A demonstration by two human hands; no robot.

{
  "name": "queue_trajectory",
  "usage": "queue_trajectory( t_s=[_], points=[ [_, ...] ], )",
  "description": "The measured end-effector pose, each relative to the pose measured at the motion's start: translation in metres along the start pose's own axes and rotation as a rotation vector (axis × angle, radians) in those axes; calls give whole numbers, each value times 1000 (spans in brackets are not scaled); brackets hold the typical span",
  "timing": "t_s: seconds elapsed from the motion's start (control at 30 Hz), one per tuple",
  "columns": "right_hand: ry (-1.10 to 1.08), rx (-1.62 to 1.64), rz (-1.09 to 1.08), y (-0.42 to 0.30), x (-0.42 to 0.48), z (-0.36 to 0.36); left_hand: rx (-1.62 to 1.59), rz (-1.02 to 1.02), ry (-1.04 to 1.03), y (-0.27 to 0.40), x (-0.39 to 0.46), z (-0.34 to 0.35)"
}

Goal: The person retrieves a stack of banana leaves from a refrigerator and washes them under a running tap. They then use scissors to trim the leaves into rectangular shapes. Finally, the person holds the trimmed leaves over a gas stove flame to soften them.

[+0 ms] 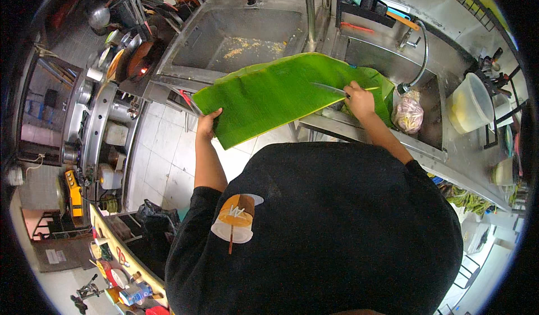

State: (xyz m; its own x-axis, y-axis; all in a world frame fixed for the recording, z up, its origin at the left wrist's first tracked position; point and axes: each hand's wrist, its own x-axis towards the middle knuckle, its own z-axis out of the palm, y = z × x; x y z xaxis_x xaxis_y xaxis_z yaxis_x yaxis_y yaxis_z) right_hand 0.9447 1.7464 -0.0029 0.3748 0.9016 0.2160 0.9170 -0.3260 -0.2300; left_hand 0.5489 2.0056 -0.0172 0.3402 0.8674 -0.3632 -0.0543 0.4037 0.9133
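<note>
A broad green banana leaf (269, 94) spans the space between my hands, above the front edge of a stainless steel sink (248, 33). My left hand (208, 123) grips its lower left corner, thumb on top. On the right, my right hand (360, 98) is closed round the handle of a knife (328, 88), whose blade lies along the leaf's surface. The leaf's folded right end (381, 87) hangs over a second sink, beside a tied plastic bag of pinkish pieces (407, 115). Part of the knife's handle is hidden by my fingers.
Food scraps (252, 47) lie in the left sink. A tap (408, 41) with a flexible hose stands behind the right sink. At the right is a translucent plastic bucket (470, 103). A wok (141, 60) sits near a small flame at the left. White floor tiles (162, 138) show below.
</note>
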Motion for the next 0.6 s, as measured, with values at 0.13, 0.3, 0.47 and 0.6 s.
queue_trajectory(
  t_s=[0.13,0.3,0.47,0.6],
  points=[
    [-24,288,43,32,-10,6,171,184,168,6,-18,-2],
    [-369,35,582,130,-14,44,377,386,282,65,-78,-9],
    [-57,71,222,137,25,80,777,431,665,118,-124,-35],
    [156,450,-15,-37,71,13,551,484,668,143,-161,-70]
  ],
)
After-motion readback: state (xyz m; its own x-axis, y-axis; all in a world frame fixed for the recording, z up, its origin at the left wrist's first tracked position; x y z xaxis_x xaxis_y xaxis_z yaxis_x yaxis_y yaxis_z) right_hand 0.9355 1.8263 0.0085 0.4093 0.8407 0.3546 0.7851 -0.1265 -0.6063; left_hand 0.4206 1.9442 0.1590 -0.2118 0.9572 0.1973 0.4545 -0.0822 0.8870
